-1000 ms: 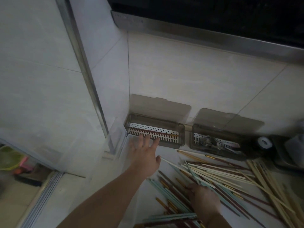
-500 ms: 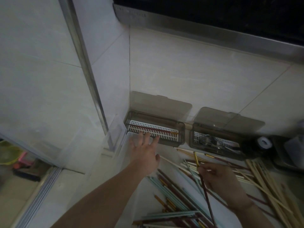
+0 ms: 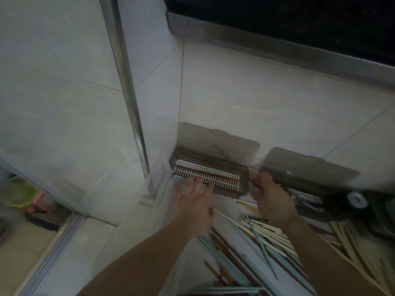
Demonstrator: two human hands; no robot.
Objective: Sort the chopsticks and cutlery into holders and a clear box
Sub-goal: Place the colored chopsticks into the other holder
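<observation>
Two smoky plastic holders with raised lids stand against the tiled wall. The left holder (image 3: 242, 184) has a white slotted tray with red chopsticks lying in it. My left hand (image 3: 193, 201) lies flat with spread fingers on its front edge. My right hand (image 3: 270, 199) grips dark red chopsticks (image 3: 253, 182) at the gap between the left holder and the right holder (image 3: 310, 178), which has cutlery inside. A clear box (image 3: 164, 178) stands left of the holders. Many loose chopsticks (image 3: 267, 238), cream, teal and red, cover the counter below.
A black round object with a white centre (image 3: 357, 199) sits right of the holders. More cream chopsticks (image 3: 350, 238) lie at the far right. A metal door frame (image 3: 128, 92) runs down the left, with floor and a green basket (image 3: 18, 192) beyond.
My right hand has lifted chopsticks out of the pile and carried them up to the holders. My left hand stays on the left holder's front edge.
</observation>
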